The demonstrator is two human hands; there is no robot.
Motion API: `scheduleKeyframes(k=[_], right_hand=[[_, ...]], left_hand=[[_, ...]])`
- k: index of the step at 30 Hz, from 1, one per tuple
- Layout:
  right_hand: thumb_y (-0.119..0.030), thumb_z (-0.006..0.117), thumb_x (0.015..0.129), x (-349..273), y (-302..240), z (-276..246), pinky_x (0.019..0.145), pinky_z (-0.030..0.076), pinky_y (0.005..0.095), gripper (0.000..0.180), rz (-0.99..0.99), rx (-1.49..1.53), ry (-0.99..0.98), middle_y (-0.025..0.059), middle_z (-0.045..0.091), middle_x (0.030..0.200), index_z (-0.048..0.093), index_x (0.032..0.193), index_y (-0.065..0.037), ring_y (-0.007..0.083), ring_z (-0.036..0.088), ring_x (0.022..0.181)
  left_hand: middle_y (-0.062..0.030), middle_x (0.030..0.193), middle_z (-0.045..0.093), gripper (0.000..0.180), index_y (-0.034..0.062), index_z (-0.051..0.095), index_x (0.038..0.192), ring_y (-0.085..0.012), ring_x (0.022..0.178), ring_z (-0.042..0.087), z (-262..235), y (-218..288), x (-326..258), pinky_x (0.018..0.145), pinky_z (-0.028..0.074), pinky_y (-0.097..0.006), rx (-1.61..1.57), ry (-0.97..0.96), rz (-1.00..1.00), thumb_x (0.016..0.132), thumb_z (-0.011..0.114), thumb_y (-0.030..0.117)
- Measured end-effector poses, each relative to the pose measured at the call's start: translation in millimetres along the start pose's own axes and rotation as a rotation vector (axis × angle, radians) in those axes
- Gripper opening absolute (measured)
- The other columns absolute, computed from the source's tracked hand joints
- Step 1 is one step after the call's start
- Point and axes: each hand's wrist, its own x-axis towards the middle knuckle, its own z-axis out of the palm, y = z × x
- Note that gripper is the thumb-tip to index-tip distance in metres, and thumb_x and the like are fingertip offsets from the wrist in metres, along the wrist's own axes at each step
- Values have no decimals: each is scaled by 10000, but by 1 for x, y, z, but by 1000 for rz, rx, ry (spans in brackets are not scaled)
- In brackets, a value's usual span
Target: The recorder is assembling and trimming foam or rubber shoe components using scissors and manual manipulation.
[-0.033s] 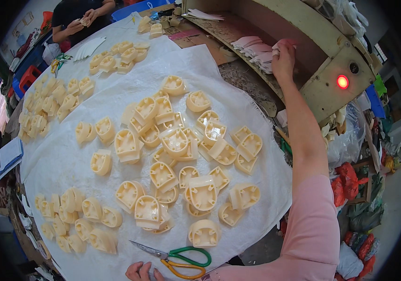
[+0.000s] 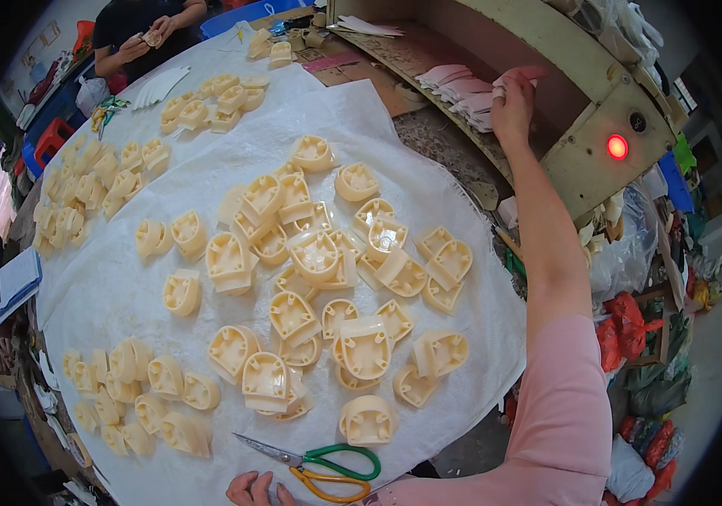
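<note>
— Where are the fingers?

— The right hand [image 2: 512, 105] is stretched far up to the wooden box [image 2: 584, 143], fingers pinched around the top of a stack of pale pink sheets [image 2: 462, 88] lying on the box's shelf. The left hand [image 2: 253, 489] lies flat at the near edge of the table, fingers loosely spread and holding nothing, its tips just beside the scissors [image 2: 319, 464].

— Anything different from a moment ago?

— No. The two pictures match: the right arm is stretched to the same spot, and the left hand and scissors lie where they were.

— And the surface?

— A white woven sheet [image 2: 108, 295] covers the table [image 2: 352, 72]. Cream plastic parts [image 2: 310, 278] are heaped loosely in the middle, with tidier rows [image 2: 125, 396] at the near left and more along the far left edge. Brown cardboard shows beyond the sheet, under the box.

— The room?

— Another person [image 2: 146, 29] in a dark top sits at the far end, hands together on a small part. Bags and red clutter crowd the floor on the right.

— Materials?

— The parts are smooth, rounded shells, ribbed and hollow inside. The scissors have steel blades, one green handle and one yellow. The box is rough painted wood with a glowing red lamp [image 2: 617, 147] on its front.
</note>
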Motion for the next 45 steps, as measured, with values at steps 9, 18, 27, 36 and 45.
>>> scheduleKeyframes(k=[9, 18, 27, 36, 45], right_hand=[[-53, 560, 780, 7, -1, -9, 890, 423, 411, 204, -72, 135, -38, 159, 541, 1094, 585, 982, -46, 352, 511, 1058], [-34, 539, 761, -11, -9, -8, 864, 438, 431, 286, -116, 89, -436, 160, 511, 1145, 540, 1046, -63, 365, 522, 1039], [-70, 536, 778, -10, -17, -5, 825, 452, 449, 300, -19, -29, -407, 154, 527, 1088, 550, 1076, -104, 363, 540, 997], [-46, 542, 782, -3, -26, -10, 796, 450, 438, 249, -6, 75, -85, 157, 538, 1015, 559, 1029, -73, 359, 548, 939], [-32, 520, 797, 9, -11, -25, 848, 424, 421, 237, 228, 228, -6, 218, 519, 1008, 516, 1030, 7, 379, 529, 965]], left_hand=[[-166, 1065, 454, 341, 49, 606, 1025, -315, 978, 476, 0, 2, 2, 821, 432, -387, -30, 12, 1, 694, 602, -36], [-165, 1065, 455, 334, 33, 607, 1024, -311, 982, 477, 1, 1, 0, 832, 432, -378, -74, 17, -18, 700, 606, -47], [-173, 1050, 469, 327, 27, 620, 998, -319, 965, 485, 0, 3, 1, 821, 436, -385, -54, 13, -38, 679, 601, -43], [-177, 1039, 475, 315, 25, 621, 997, -319, 953, 496, 0, 14, 6, 808, 444, -388, -155, 44, -90, 687, 595, -29], [-180, 1067, 471, 298, 9, 604, 1014, -315, 957, 500, -2, 0, 0, 823, 444, -391, -159, 26, -33, 720, 586, -35]])
